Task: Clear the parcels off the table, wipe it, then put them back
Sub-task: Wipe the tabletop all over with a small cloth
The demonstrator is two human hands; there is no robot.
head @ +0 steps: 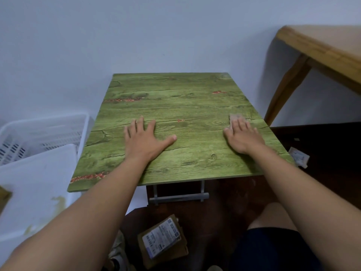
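The low green wood-patterned table (175, 98) stands against the wall, and no parcel lies on its top. My left hand (145, 138) lies flat on the table's middle with the fingers spread. My right hand (243, 135) presses straight fingers on a small brownish cloth (234, 116) near the table's right edge; most of the cloth is hidden under the fingers. A brown parcel with a white label (163, 241) lies on the dark floor below the table's front edge. A small white packet (298, 158) lies on the floor to the table's right.
White plastic baskets (43, 133) and a white bin (37, 184) stand left of the table. A taller wooden table (322, 45) stands at the upper right, its leg close to the green table's corner. My knee (273, 227) is at the lower right.
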